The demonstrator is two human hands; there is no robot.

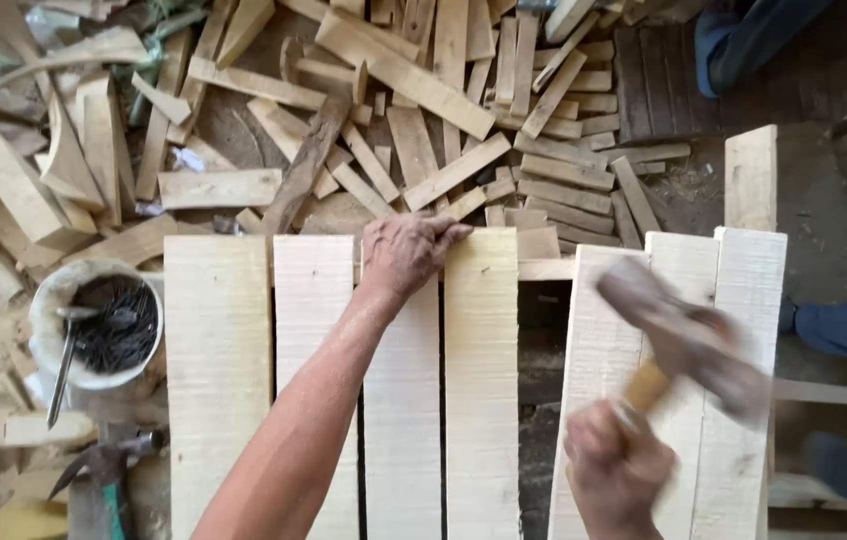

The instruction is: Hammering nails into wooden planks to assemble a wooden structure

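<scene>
The left hand (405, 252) presses down on the far end of a pale wooden board (403, 400), fingers curled over its edge. More boards lie flat on both sides of this hand. The right hand (615, 462) is shut tight around the wooden handle of a hammer (683, 335), whose blurry head is just above this hand. A white bucket of nails (93, 320) sits well off to the left hand's left.

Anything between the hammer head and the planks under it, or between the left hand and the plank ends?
Nothing visible. The blurred wooden-handled hammer, held in the right hand, hangs over bare pale wooden planks. The left hand already rests on the far plank ends, well left of the hammer.
</scene>
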